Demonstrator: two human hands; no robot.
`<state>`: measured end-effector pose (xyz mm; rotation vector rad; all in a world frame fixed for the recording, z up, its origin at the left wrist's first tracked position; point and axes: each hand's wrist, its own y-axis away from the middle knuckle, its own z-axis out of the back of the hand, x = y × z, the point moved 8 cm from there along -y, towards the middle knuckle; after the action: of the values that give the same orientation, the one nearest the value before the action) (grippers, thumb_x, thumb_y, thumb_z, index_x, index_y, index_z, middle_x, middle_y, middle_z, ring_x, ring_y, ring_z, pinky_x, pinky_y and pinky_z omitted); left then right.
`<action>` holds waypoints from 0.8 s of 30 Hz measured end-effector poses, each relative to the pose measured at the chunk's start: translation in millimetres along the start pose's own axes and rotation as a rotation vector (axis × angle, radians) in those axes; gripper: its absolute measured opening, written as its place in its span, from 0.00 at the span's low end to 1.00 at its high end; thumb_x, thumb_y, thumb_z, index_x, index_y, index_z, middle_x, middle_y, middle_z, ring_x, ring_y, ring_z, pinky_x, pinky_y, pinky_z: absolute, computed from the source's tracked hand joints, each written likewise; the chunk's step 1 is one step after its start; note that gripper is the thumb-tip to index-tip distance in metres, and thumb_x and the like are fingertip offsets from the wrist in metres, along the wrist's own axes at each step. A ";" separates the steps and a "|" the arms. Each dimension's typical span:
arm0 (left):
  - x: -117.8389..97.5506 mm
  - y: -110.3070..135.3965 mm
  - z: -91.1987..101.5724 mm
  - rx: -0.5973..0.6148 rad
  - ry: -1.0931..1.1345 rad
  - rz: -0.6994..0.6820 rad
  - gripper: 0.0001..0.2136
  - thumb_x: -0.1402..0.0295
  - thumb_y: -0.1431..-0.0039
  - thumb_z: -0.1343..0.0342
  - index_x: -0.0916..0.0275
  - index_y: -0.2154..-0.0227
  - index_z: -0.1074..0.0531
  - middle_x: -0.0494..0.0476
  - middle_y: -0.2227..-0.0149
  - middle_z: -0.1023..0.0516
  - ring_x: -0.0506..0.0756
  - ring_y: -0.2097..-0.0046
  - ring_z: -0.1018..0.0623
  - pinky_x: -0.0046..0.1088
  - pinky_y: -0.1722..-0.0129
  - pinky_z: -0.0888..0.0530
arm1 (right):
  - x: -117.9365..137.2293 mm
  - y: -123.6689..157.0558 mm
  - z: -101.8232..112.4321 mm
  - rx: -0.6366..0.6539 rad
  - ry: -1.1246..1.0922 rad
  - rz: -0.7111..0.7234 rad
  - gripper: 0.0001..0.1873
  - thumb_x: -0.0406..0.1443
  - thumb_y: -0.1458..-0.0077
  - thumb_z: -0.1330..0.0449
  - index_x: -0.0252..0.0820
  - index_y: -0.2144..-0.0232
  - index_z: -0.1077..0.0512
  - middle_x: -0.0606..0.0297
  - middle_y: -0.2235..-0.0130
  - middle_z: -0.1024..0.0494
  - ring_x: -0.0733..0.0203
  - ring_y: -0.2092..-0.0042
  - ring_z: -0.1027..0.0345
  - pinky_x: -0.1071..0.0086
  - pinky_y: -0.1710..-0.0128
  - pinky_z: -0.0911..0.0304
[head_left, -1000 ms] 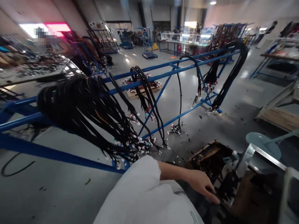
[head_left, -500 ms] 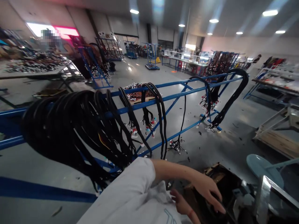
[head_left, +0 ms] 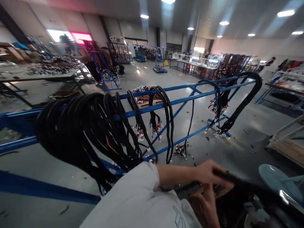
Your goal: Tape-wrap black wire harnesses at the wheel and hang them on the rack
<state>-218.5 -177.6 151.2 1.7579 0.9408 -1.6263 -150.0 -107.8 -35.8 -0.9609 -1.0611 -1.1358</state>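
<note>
My left hand (head_left: pixel 210 172) reaches out of a white sleeve (head_left: pixel 140 199) and is closed around a black wire harness (head_left: pixel 239 182), which runs off to the right over a dark box (head_left: pixel 239 209). Just beneath it is my right hand (head_left: pixel 205 205), which reaches up toward the same harness; its fingers are hidden behind the left hand. Both hands are blurred by motion.
A long blue tube rack (head_left: pixel 180 87) crosses in front of me, draped with black harness bundles (head_left: pixel 78 126) with white and red connectors. A light blue stool (head_left: pixel 277 180) stands at the right, with a wooden pallet (head_left: pixel 287 148) beyond. At the left stands a work table (head_left: pixel 35 74).
My left hand has gone from lying open on the dark box to closing round a black harness and lifting it. My right hand has come up beneath it. The view has tilted up.
</note>
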 end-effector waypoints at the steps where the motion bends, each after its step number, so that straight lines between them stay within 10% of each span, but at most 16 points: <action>1: -42.6 -7.9 20.5 -0.098 0.077 -0.142 0.18 0.53 0.58 0.30 0.65 0.75 0.23 0.48 0.78 0.29 0.49 0.73 0.30 0.26 0.71 0.32 | 2.4 -8.8 -19.5 0.015 0.005 0.014 0.17 0.58 0.59 0.40 0.74 0.64 0.25 0.71 0.70 0.21 0.32 0.59 0.24 0.40 0.59 0.31; 4: -152.1 -0.3 99.9 -0.498 0.280 -0.600 0.15 0.56 0.42 0.39 0.65 0.64 0.26 0.48 0.75 0.30 0.47 0.73 0.29 0.26 0.67 0.30 | 13.0 -37.7 -82.3 0.207 -0.036 -0.048 0.27 0.64 0.59 0.42 0.50 0.84 0.35 0.70 0.85 0.37 0.50 0.81 0.34 0.57 0.79 0.35; 7: -186.5 50.0 154.9 -0.798 0.225 -0.878 0.13 0.61 0.34 0.48 0.61 0.51 0.31 0.55 0.55 0.26 0.53 0.52 0.24 0.33 0.50 0.30 | 61.8 -89.3 -89.6 0.291 -0.089 -0.092 0.35 0.68 0.59 0.45 0.46 0.85 0.44 0.71 0.87 0.48 0.64 0.85 0.51 0.67 0.86 0.48; 12: -82.3 146.7 188.7 -1.236 -0.011 -0.759 0.18 0.53 0.42 0.40 0.59 0.55 0.31 0.58 0.52 0.26 0.57 0.46 0.27 0.36 0.43 0.32 | 235.0 -238.7 4.2 -0.153 0.061 0.357 0.26 0.54 0.53 0.37 0.41 0.62 0.30 0.66 0.75 0.31 0.60 0.75 0.37 0.67 0.75 0.39; 14: -36.6 165.5 201.4 -1.295 -0.024 -0.622 0.21 0.51 0.44 0.38 0.59 0.55 0.31 0.59 0.52 0.25 0.57 0.47 0.26 0.37 0.44 0.31 | 276.7 -275.6 6.8 -0.263 0.225 0.470 0.28 0.52 0.51 0.41 0.38 0.55 0.29 0.60 0.70 0.28 0.56 0.70 0.34 0.62 0.68 0.35; 17: -5.0 173.7 231.3 -1.320 0.033 -0.484 0.24 0.51 0.47 0.37 0.60 0.53 0.31 0.62 0.49 0.25 0.58 0.47 0.25 0.38 0.44 0.31 | 276.9 -277.4 -43.0 -0.250 0.399 0.428 0.26 0.50 0.46 0.48 0.35 0.57 0.27 0.51 0.66 0.25 0.48 0.62 0.30 0.55 0.60 0.33; 21: -13.6 145.0 266.9 -1.131 0.110 -0.381 0.23 0.51 0.48 0.35 0.63 0.57 0.27 0.63 0.50 0.22 0.61 0.45 0.25 0.40 0.42 0.32 | 243.1 -204.6 -132.5 0.154 0.312 0.556 0.25 0.48 0.40 0.52 0.39 0.52 0.28 0.51 0.58 0.23 0.49 0.57 0.27 0.59 0.56 0.32; 24: -28.4 112.5 273.7 -0.902 0.121 -0.337 0.21 0.50 0.43 0.41 0.65 0.60 0.24 0.62 0.57 0.19 0.62 0.48 0.23 0.41 0.45 0.30 | 227.1 -180.4 -131.9 0.238 0.287 0.517 0.24 0.47 0.37 0.53 0.39 0.48 0.29 0.59 0.69 0.23 0.53 0.68 0.28 0.62 0.65 0.31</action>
<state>-292.9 -465.3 143.8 1.0980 1.7493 -0.9847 -286.3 -314.6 164.5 -0.7904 -0.6438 -0.6753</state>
